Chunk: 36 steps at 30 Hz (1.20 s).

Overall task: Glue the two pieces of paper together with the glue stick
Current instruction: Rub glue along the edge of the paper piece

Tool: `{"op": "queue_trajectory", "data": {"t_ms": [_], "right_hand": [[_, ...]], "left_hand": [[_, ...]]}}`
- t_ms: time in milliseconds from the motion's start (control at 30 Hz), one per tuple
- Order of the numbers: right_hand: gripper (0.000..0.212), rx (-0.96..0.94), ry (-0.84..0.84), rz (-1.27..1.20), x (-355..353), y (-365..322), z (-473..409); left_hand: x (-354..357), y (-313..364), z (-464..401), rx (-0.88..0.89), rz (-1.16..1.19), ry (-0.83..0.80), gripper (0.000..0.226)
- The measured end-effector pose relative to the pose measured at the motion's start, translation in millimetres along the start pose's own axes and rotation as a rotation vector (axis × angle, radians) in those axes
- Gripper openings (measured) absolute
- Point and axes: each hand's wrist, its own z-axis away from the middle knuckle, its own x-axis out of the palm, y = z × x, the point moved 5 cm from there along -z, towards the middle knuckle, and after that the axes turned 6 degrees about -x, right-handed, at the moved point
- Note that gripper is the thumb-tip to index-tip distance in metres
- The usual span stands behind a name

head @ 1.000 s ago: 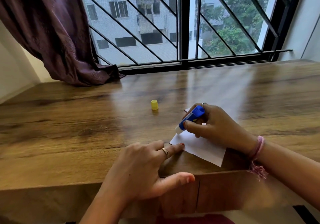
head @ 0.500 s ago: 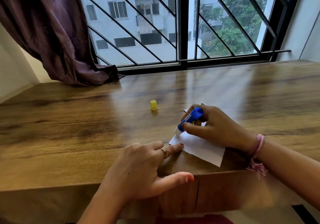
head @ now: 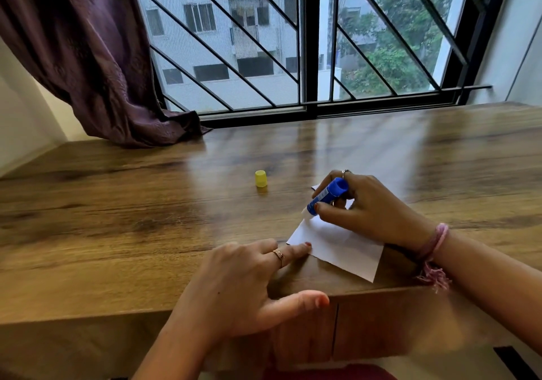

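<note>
A white piece of paper (head: 337, 244) lies near the front edge of the wooden table (head: 146, 218). My right hand (head: 369, 209) grips a blue glue stick (head: 327, 195), tilted, its white tip on the paper's far left corner. A corner of a second white paper (head: 315, 187) shows behind that hand; the rest is hidden. My left hand (head: 243, 285) holds the paper's near left corner down with straight fingers, thumb stretched out over the table's edge. The yellow cap (head: 260, 178) stands alone on the table, further back.
A purple curtain (head: 88, 57) hangs down onto the table's back left. A barred window (head: 308, 42) runs along the back edge. The table's front edge lies just under my left hand.
The glue stick's tip has shifted slightly along the paper's far left corner. My left hand stays on the near corner.
</note>
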Motion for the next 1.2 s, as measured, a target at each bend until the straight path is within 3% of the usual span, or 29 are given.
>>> {"op": "queue_trajectory", "data": {"t_ms": [167,300,500,667,833,1000,1200], "right_hand": [[0.012,-0.042,-0.069,-0.079,5,-7,3],[0.021,0.031,0.023,-0.020,-2,4,-1],[0.008,-0.019,-0.074,-0.087,6,-3,2],[0.007,0.034,-0.003,-0.037,-1,3,-1],[0.011,-0.015,-0.092,-0.081,7,-5,2],[0.019,0.071,0.013,-0.060,-3,5,-2],[0.015,0.014,-0.089,-0.089,5,-1,1]], "left_hand": [[-1,0,-1,-0.002,-0.025,-0.010,0.077],[1,-1,0,-0.016,0.015,-0.021,0.078],[-3,0,-2,0.005,-0.020,0.015,0.069],[-3,0,-2,-0.013,-0.016,0.007,0.070],[-3,0,-2,-0.026,-0.029,-0.028,0.073],[-1,-1,-2,-0.044,-0.011,-0.050,0.077],[0,-2,-2,-0.041,-0.012,-0.047,0.076]]}}
